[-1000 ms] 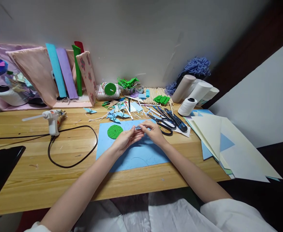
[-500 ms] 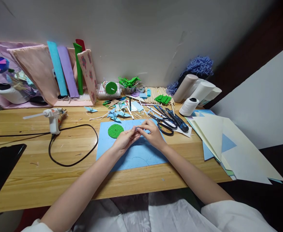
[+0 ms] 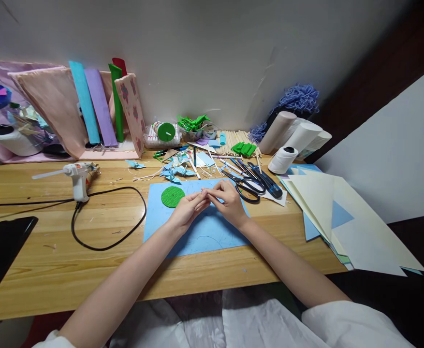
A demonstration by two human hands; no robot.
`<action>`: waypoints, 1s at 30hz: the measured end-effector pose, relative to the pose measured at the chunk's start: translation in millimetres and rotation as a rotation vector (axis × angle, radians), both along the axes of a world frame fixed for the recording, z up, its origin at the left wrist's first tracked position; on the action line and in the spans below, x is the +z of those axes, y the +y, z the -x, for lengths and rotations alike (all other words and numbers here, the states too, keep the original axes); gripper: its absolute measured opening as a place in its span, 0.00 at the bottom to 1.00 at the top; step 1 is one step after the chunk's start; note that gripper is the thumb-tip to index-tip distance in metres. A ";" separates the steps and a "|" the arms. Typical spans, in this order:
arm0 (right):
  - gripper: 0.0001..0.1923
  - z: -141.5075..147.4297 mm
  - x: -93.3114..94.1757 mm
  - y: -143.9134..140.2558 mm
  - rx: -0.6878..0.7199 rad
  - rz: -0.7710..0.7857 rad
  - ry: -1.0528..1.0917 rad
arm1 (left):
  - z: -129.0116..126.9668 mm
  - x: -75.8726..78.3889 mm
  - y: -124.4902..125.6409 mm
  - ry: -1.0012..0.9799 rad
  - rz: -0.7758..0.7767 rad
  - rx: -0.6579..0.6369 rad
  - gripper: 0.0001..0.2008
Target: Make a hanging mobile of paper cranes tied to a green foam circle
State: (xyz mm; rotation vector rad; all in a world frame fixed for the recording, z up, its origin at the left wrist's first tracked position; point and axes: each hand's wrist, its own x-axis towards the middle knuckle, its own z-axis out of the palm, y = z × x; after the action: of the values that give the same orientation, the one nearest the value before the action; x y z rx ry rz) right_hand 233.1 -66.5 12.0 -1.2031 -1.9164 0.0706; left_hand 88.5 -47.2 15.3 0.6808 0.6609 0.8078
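My left hand (image 3: 189,209) and my right hand (image 3: 229,202) meet fingertip to fingertip over a blue sheet (image 3: 193,244). Both are closed in a pinch, and whatever lies between the fingers is hidden or too small to name. Just left of my left hand, a green disc (image 3: 173,196) with a dark dot at its centre lies flat on the sheet. Black-handled scissors (image 3: 248,189) rest beyond my right hand, at the sheet's far right corner. Folded blue paper pieces (image 3: 175,171) lie behind the sheet.
A glue gun (image 3: 78,179) stands at left with its looping cord (image 3: 119,246), near a black phone (image 3: 5,256). Pens and a box cutter (image 3: 270,183) lie behind the scissors. Thread spools (image 3: 283,160) stand back right; a paper stack (image 3: 349,217) overhangs the right edge.
My fingertips have shifted slightly and pressed closer together; the small bluish bit that showed between them is now hidden. The things on the table have stayed put.
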 end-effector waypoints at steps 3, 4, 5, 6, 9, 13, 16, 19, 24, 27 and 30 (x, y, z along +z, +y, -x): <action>0.14 -0.5 -1.0 0.7 -0.003 -0.011 -0.050 | 0.1 0.2 0.6 0.008 0.000 0.013 0.11; 0.13 -1.3 -0.9 1.3 0.001 -0.018 -0.067 | 0.4 0.4 1.0 0.024 -0.004 0.012 0.12; 0.13 -2.4 -0.6 2.1 0.011 -0.026 -0.085 | 0.9 0.7 1.5 0.044 -0.015 0.008 0.12; 0.12 -3.8 0.0 3.0 0.026 -0.033 -0.105 | 1.6 1.0 2.1 0.065 -0.032 0.003 0.13; 0.12 -8.1 2.3 5.0 0.078 -0.027 -0.170 | 3.7 1.8 3.6 0.128 -0.076 -0.021 0.16; 0.12 -11.0 4.0 4.8 0.096 -0.006 -0.271 | 5.1 3.3 3.9 0.175 -0.055 -0.080 0.17; 0.12 -10.5 4.0 3.4 0.076 -0.017 -0.301 | 4.9 5.3 2.9 0.186 -0.021 -0.108 0.18; 0.11 -8.9 3.5 2.6 0.054 -0.025 -0.277 | 5.6 6.2 2.2 0.167 -0.005 -0.110 0.18; 0.12 -5.7 2.0 2.0 0.027 -0.006 -0.264 | 7.3 -0.5 6.0 0.122 -0.015 -0.125 0.16; 0.12 -4.1 1.7 1.1 0.039 0.001 -0.272 | 3.5 -2.5 7.8 0.178 -0.057 -0.121 0.17; 0.12 0.2 3.7 -2.4 0.059 0.004 -0.193 | 6.1 9.4 -1.2 0.307 -0.152 -0.144 0.22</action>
State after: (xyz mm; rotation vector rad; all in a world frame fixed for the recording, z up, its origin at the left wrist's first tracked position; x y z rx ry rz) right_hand 232.9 -68.9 15.7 -1.1918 -2.1206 -0.0108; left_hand 82.4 -48.4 24.8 0.9923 0.8215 0.6291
